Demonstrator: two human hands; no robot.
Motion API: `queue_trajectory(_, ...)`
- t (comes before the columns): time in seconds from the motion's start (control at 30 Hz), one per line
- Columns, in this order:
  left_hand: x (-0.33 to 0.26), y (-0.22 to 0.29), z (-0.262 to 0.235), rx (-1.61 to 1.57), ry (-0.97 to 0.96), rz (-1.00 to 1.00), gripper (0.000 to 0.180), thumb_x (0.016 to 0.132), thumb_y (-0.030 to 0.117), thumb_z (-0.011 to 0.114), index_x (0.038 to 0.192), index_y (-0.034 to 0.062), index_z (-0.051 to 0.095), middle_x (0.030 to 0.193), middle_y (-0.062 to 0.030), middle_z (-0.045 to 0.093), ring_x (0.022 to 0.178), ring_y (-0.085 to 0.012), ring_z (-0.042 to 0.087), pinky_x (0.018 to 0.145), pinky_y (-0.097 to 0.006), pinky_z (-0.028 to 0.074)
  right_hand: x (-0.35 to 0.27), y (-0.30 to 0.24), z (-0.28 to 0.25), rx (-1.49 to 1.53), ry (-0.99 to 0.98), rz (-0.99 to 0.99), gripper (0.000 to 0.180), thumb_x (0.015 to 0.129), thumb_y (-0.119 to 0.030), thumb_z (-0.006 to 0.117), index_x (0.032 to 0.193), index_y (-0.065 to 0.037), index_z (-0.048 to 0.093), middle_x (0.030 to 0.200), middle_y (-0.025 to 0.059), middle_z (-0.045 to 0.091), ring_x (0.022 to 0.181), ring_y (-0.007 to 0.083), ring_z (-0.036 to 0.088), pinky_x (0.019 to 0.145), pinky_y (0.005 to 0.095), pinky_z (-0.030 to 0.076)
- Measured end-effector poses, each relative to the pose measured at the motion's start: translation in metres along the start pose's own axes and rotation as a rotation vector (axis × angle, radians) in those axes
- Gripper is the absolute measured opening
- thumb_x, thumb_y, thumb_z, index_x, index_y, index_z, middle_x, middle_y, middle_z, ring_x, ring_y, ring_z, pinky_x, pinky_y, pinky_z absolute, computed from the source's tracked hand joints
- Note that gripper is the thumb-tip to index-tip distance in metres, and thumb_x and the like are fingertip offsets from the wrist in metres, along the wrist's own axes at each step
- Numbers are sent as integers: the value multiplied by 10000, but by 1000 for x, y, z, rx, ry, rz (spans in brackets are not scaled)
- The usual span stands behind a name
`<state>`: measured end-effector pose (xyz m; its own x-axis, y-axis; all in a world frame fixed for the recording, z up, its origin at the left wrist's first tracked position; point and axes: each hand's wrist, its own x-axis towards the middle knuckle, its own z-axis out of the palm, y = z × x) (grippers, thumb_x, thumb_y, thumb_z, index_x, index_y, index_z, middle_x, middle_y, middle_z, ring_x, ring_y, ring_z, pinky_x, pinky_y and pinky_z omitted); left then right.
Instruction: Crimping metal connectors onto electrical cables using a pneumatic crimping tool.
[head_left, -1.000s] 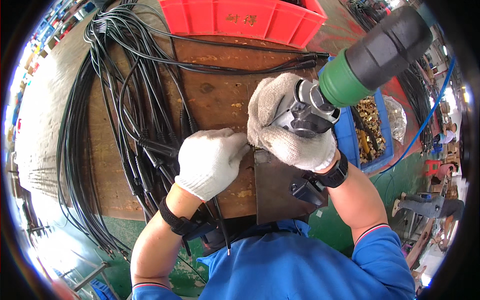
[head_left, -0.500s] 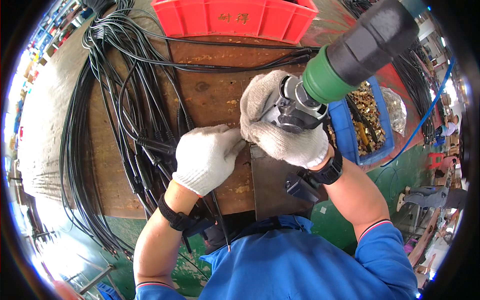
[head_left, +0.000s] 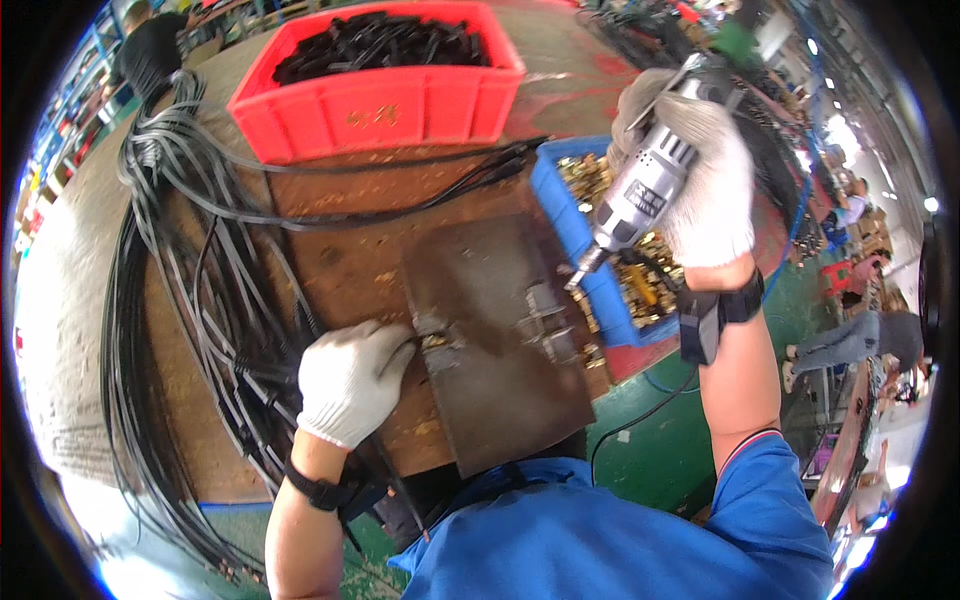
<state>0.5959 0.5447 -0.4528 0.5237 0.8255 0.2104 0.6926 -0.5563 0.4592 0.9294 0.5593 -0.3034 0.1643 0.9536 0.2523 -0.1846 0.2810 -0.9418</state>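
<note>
My right hand (head_left: 708, 170), in a white knit glove, is wrapped around a silver power screwdriver (head_left: 643, 195). The tool tilts, its tip pointing down and left beside a blue bin (head_left: 612, 300) of small brass pieces (head_left: 640, 285). My gloved left hand (head_left: 355, 382) rests low over the wooden bench with its fingertips pinched together. They meet the left edge of a dark metal plate (head_left: 490, 400), by a small brass fitting (head_left: 433, 341). Whatever sits between those fingers is hidden. Black cables (head_left: 225, 310) lie bundled just left of that hand.
A red bin (head_left: 400, 105) of black parts stands at the far side of the bench. More cables (head_left: 400, 215) run across the wood in front of it. A person in dark clothes (head_left: 150, 50) is at the far left; other people are at the right.
My right hand has lifted the screwdriver away from my left hand, up and right over the blue bin, uncovering the metal plate. The view has shifted, showing more of the red bin.
</note>
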Motion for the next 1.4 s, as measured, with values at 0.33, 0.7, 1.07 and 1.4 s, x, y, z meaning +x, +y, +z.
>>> queue_trajectory(0.33, -4, 6, -11, 31, 7, 3, 179, 941, 257, 737, 1003, 112, 822, 915, -125, 769, 896, -356, 760, 815, -454, 601, 23, 43, -175, -689, 112, 466, 262, 948, -282, 836, 1093, -92, 728, 801, -36, 646, 614, 84, 574, 546, 292, 470)
queue_trajectory(0.7, 0, 42, -68, -152, 20, -99, 185, 908, 149, 781, 1022, 9, 826, 901, -190, 771, 837, -365, 766, 765, -415, 596, -35, 25, -52, -961, -73, -4, 345, 1014, -236, 765, 1265, -2, 735, 1151, 141, 786, 1048, 200, 744, 940, 365, 587)
queue_trajectory(1.07, 4, 51, -60, -185, 62, -29, 183, 911, 138, 790, 1058, 31, 813, 876, -166, 754, 816, -375, 741, 760, -449, 576, -96, 96, 70, -41, -319, 524, 223, 1122, -180, 648, 1246, -6, 711, 945, 45, 750, 780, 104, 688, 702, 278, 561)
queue_trajectory(1.4, 8, 45, -56, -26, 145, 118, 207, 842, 164, 851, 1024, 75, 814, 857, -98, 732, 824, -342, 705, 794, -459, 547, -89, 93, 64, -122, -226, 572, 274, 1100, -216, 677, 1214, 28, 732, 933, 71, 759, 709, 118, 684, 639, 274, 558)
